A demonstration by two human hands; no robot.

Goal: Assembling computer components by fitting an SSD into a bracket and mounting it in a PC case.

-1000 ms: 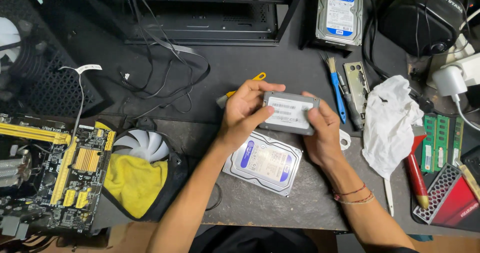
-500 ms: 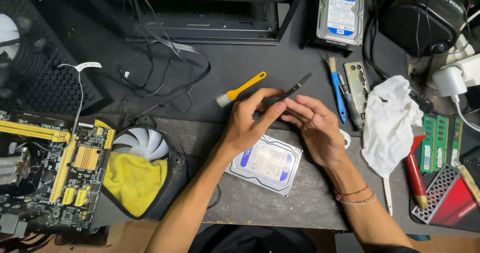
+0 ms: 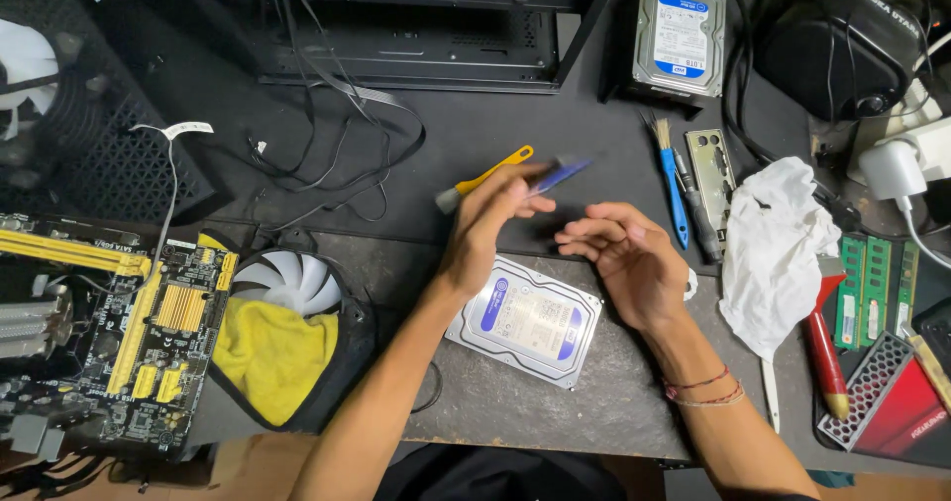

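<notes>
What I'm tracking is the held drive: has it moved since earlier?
Yes. The small drive, blurred, has gone up-frame, away from the flat hard drive; only the left hand holds it.

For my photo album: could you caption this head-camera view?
Left hand holds a blurred blue-edged flat device above a silver hard drive; right hand empty.

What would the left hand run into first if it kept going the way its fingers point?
Probably the yellow-handled brush, just beyond the left hand; depth is unclear, since the hand may be raised above the desk.
</notes>
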